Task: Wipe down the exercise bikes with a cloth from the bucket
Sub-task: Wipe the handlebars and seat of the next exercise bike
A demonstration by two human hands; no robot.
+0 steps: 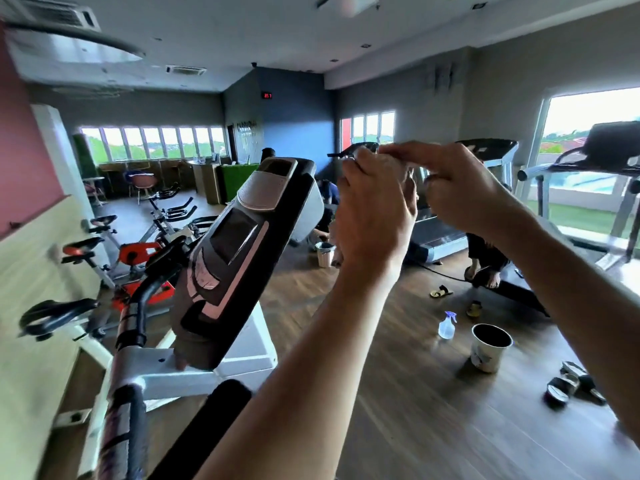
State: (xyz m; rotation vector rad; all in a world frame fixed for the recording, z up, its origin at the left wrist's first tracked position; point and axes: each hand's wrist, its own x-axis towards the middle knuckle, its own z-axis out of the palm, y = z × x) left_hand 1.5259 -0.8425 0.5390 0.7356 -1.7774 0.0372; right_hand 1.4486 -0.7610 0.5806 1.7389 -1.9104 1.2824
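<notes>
Both my hands are raised at chest height, to the right of the exercise bike's console (242,244). Between them is a pale cloth (396,166), bunched up and mostly hidden by fingers. My left hand (374,216) grips it from the near side, and a strip of it seems to hang below the palm. My right hand (460,192) pinches its top from the right. The cloth touches no part of the bike. The bike's black handlebar (138,306) and white frame (214,375) lie low on the left. A white bucket (490,348) stands on the wooden floor at lower right.
A spray bottle (446,325) stands beside the bucket, with sandals (568,384) scattered near it. More bikes (138,251) line the left wall. Treadmills (491,188) stand by the windows on the right, a person's legs (485,261) beside one. Another small bucket (323,254) sits farther back.
</notes>
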